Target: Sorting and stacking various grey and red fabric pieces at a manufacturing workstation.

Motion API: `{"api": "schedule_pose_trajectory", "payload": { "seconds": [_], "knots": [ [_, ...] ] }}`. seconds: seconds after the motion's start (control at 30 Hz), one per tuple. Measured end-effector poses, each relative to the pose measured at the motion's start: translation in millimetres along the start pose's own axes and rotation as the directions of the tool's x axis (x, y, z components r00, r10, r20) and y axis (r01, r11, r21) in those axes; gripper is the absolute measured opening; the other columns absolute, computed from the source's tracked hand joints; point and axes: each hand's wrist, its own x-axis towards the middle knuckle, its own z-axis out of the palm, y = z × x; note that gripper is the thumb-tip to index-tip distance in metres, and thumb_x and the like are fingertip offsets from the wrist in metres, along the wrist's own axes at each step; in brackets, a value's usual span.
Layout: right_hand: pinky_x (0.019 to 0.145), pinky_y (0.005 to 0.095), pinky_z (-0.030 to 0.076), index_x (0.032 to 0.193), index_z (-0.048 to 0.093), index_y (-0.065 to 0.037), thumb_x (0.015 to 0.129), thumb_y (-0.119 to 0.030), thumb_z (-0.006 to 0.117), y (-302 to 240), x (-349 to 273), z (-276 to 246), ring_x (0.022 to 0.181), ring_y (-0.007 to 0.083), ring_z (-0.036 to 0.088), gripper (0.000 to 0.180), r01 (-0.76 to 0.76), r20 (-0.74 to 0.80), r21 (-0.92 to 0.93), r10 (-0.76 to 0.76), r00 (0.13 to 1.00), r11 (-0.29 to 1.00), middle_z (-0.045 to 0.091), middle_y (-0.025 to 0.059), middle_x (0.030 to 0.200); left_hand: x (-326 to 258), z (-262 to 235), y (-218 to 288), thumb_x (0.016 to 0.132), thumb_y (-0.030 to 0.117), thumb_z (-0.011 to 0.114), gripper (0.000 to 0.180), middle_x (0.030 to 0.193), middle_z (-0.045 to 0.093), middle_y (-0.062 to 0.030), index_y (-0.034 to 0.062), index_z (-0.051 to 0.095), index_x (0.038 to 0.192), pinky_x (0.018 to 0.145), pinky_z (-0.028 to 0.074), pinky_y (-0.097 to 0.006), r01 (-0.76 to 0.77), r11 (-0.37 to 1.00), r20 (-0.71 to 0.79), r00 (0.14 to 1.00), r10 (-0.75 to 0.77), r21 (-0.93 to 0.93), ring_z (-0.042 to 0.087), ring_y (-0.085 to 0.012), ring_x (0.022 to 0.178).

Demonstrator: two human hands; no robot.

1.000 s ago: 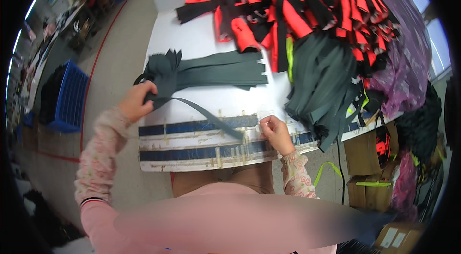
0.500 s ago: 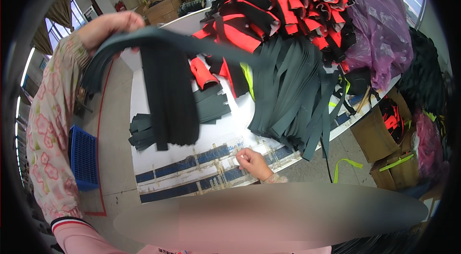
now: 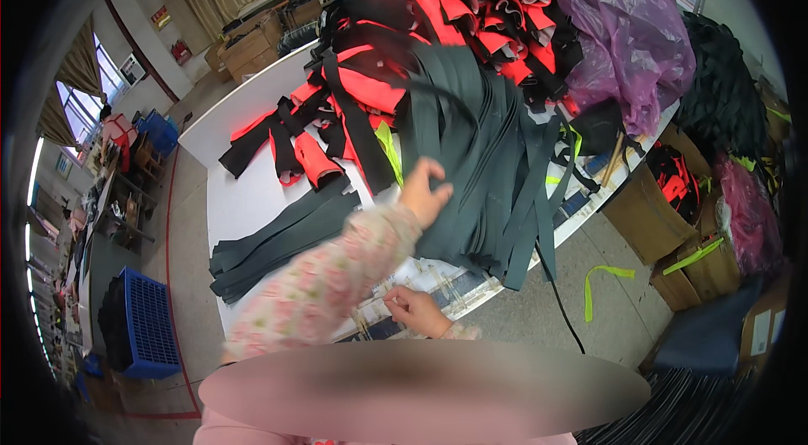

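The left hand [image 3: 425, 191] reaches across the surface [image 3: 244, 193] and lies on a thick stack of dark grey fabric strips [image 3: 480, 159], fingers curled loosely over the strips' edge with the thumb apart; whether it grips any single strip I cannot tell. The stack sits toward the near right edge of the surface, its lower ends draping over that edge. The strips look soft, limp and light singly, though the pile together probably has some weight; they would likely slide on one another, so a pinch across the full width near one end seems the safest hold. Their long axis runs from the far middle of the surface toward the near right edge, fanning slightly. The right hand [image 3: 417, 310] rests at the near edge, fingertips pressed together on a blue-and-white striped band [image 3: 438, 283]. A second, flatter bundle of dark strips [image 3: 278, 243] lies toward the left edge, pointing left-near to right-far. Red-and-black pieces [image 3: 438, 16] are heaped behind.
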Motion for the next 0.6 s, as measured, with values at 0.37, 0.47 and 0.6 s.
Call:
{"api": "schedule_pose_trajectory", "payload": {
  "seconds": [0.37, 0.47, 0.6],
  "knots": [
    [0.053, 0.0273, 0.049, 0.101, 0.063, -0.005, 0.095, -0.014, 0.062, 4, 3, 3, 0.058, 0.0118, 0.065, 0.011, -0.069, -0.031, 0.019, 0.070, 0.997, 0.997, 0.064, 0.0057, 0.067, -35, 5, -47, 0.083, 0.027, 0.072, 0.038, 0.119, 0.051, -0.0190, 0.0080, 0.057, 0.112, 0.099, 0.042, -0.044, 0.108, 0.985, -0.073, 0.992, -0.099, 0.134, 0.051, -0.0370, 0.115],
    [0.053, 0.0277, 0.049, 0.102, 0.063, -0.005, 0.094, -0.013, 0.062, -7, 13, -9, 0.056, 0.0127, 0.064, 0.012, 0.000, -0.024, -0.271, -0.007, 1.000, 0.963, 0.065, 0.0073, 0.068, -69, -43, -69, 0.085, 0.020, 0.071, 0.029, 0.111, 0.055, -0.0141, 0.0076, 0.058, 0.108, 0.093, 0.045, -0.037, -0.075, 0.996, -0.143, 0.986, 0.080, 0.045, 0.054, -0.0313, 0.104],
    [0.057, 0.0416, 0.052, 0.101, 0.063, -0.008, 0.091, -0.018, 0.063, -17, 28, -25, 0.062, 0.0346, 0.067, 0.015, -0.055, 0.014, -0.402, 0.067, 0.998, 0.914, 0.066, 0.0171, 0.069, -131, -153, -140, 0.077, 0.018, 0.074, 0.035, 0.115, 0.059, -0.0133, 0.0093, 0.060, 0.107, 0.099, 0.041, -0.043, -0.006, 0.906, -0.207, 0.973, 0.103, 0.423, 0.054, -0.0335, 0.112]
  ]
}}
